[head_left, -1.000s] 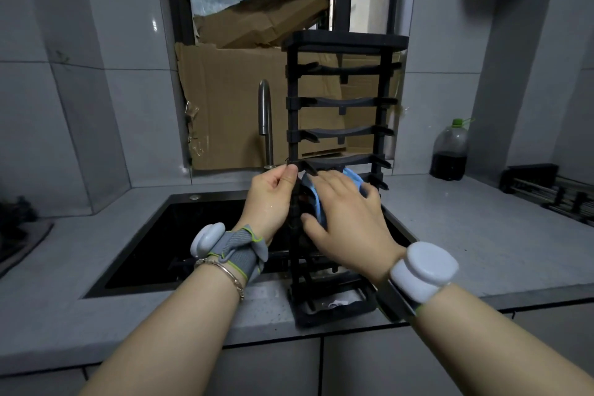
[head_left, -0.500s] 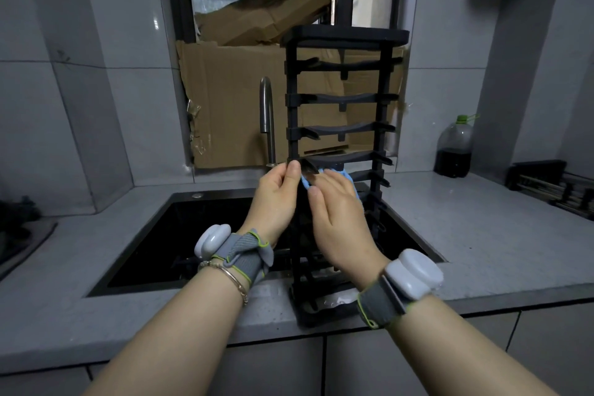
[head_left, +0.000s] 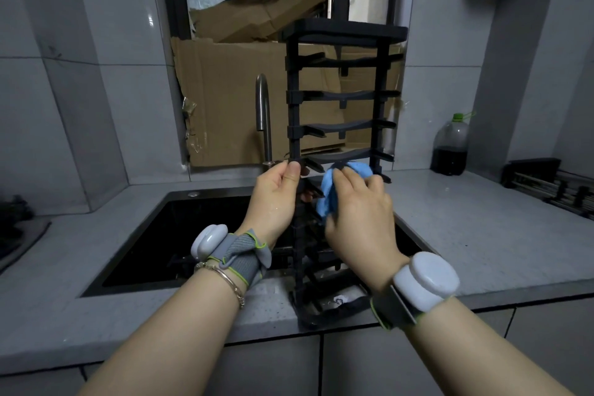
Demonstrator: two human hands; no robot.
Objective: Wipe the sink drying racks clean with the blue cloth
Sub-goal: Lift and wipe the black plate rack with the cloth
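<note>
My left hand (head_left: 276, 199) grips the left upright of the tall black plastic tiered drying rack (head_left: 346, 32), which stands upright at the front edge of the grey stone countertop (head_left: 482, 235), at the front right corner of the black sink (head_left: 180, 235). My right hand (head_left: 356, 212) curls round the bunched blue cloth (head_left: 328, 196), pressing it against a middle rung, just right of my left thumb.

Grey speckled countertop (head_left: 466, 228), black tiered rack (head_left: 344, 96) upright at front edge, dark-liquid bottle (head_left: 450, 151) back right, low rack (head_left: 546, 180) far right
</note>
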